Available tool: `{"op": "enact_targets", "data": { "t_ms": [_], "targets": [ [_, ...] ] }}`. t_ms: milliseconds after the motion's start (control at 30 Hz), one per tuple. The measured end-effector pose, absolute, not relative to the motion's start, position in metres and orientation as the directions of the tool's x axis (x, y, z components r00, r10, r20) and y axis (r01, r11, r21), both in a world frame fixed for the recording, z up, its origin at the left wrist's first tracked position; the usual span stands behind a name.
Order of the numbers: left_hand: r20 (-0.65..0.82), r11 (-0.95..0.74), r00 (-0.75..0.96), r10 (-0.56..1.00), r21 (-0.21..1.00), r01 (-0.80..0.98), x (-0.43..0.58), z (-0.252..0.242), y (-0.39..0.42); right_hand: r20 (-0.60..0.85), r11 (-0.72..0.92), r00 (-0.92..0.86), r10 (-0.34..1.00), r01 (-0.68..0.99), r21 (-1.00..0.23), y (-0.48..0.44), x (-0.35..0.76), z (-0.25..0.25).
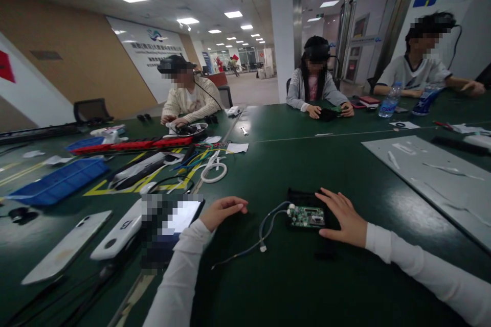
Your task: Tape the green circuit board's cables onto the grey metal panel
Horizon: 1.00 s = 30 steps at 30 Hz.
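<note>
A green circuit board [307, 216] lies on the dark green table, with a black piece [301, 195] along its far edge. Thin cables [264, 227] run left from the board's corner and curl over the table, ending in a small white plug. Beside the board's right edge is my right hand [343, 218], open with fingers spread; its fingertips are close to the black piece, and I cannot tell whether they touch it. My left hand [224, 210] hovers left of the cables, fingers loosely curved, nothing visible in it. Near its wrist stands a lit screen [186, 217].
A white phone-like slab [69, 245], a white device [117, 235] and a blue tray [59, 181] lie left. A white cable coil [214, 171] sits ahead. At right is a grey board [429, 179]. Several people sit across the table, near water bottles [391, 99].
</note>
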State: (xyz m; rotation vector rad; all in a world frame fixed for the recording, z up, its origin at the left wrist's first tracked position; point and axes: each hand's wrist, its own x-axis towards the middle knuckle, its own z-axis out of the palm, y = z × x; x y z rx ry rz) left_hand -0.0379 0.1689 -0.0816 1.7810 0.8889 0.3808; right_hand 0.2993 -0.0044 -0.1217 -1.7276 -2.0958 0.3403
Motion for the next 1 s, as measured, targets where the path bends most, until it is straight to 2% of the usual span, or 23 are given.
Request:
{"op": "enact_targets", "data": {
  "t_ms": [100, 267, 467, 633, 867, 1000],
  "targets": [
    [-0.136, -0.198, 0.678, 0.722, 0.898, 0.392, -0.022, -0.084, 0.163, 0.173, 0.217, -0.156, 0.973, 0.873, -0.436, -0.004, 0.302, -0.121],
    [-0.043, -0.431, 0.770, 0.637, 0.808, 0.402, 0.000, -0.083, 0.145, 0.195, 0.216, -0.144, 0.970, 0.878, -0.427, -0.004, 0.301, -0.119],
    [-0.018, -0.649, 0.781, 0.624, 0.544, 0.531, 0.020, -0.094, 0.125, 0.213, 0.219, -0.140, 0.967, 0.884, -0.413, -0.003, 0.300, -0.123],
    [-0.004, -0.752, 0.817, 0.577, 0.389, 0.533, 0.045, -0.100, 0.117, 0.229, 0.233, -0.143, 0.963, 0.869, -0.436, -0.003, 0.301, -0.124],
    [-0.045, -0.788, 0.850, 0.525, 0.350, 0.506, 0.072, -0.095, 0.132, 0.311, 0.208, -0.028, 0.950, 0.801, -0.562, 0.006, 0.308, -0.130],
    [-0.057, -0.788, 0.860, 0.507, 0.374, 0.489, 0.078, -0.093, 0.136, 0.326, 0.189, 0.009, 0.945, 0.800, -0.569, 0.007, 0.306, -0.128]
  ]
}}
